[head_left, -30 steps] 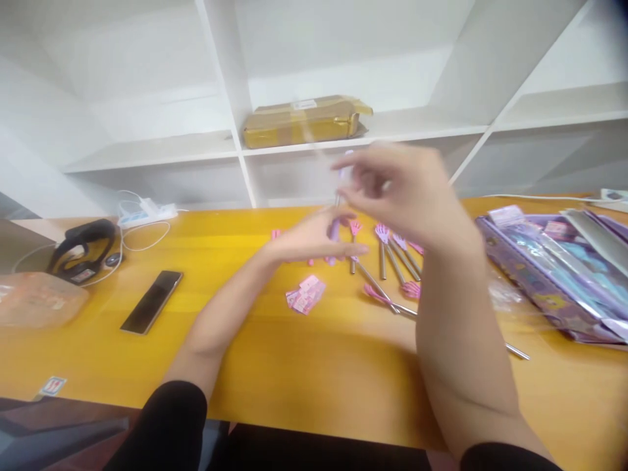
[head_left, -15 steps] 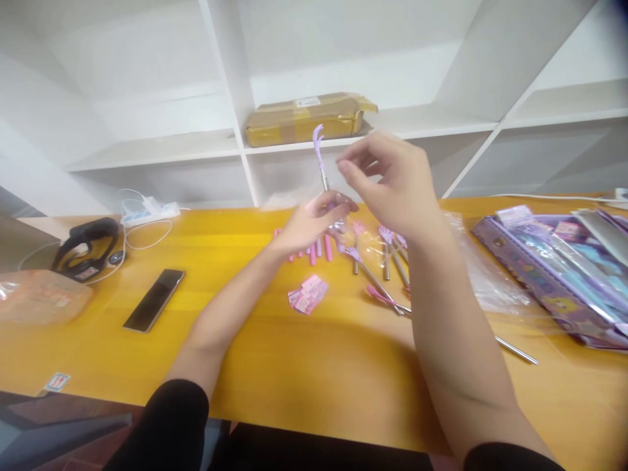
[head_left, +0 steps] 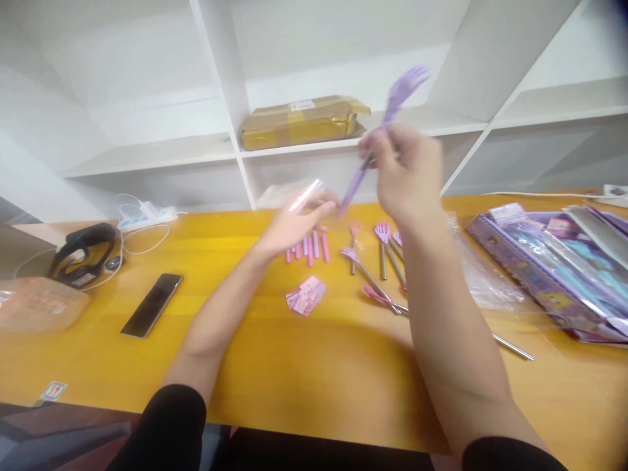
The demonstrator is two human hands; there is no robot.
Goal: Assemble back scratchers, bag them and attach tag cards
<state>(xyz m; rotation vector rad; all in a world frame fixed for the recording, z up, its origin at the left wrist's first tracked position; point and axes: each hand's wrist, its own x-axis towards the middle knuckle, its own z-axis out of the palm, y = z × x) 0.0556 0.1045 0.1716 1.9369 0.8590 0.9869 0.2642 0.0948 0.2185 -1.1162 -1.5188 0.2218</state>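
Note:
A purple back scratcher (head_left: pixel 405 87) with a hand-shaped head is gripped near its middle in my right hand (head_left: pixel 411 175), tilted and slightly blurred, its handle end pointing down to the left. My left hand (head_left: pixel 293 224) is closed around a clear plastic sleeve (head_left: pixel 307 195), which sticks up past the fingers. Below it on the table lie several pink and purple handle tubes (head_left: pixel 310 252) and a small pile of pink cards (head_left: pixel 307 296). More back scratchers (head_left: pixel 383 245) with metal rods lie behind my right forearm, partly hidden by it.
A purple display box (head_left: pixel 544 281) holding packed items stands at the right beside clear plastic bags (head_left: pixel 490 278). At the left are a phone (head_left: pixel 151 306), a black head strap (head_left: pixel 83 255), an orange bag (head_left: pixel 42 304) and a power strip (head_left: pixel 147 217). A taped carton (head_left: pixel 301 124) rests on the shelf.
The purple back scratcher has passed from my left hand to my right and come out of the clear sleeve, moving up and to the right. My left hand has shifted slightly left.

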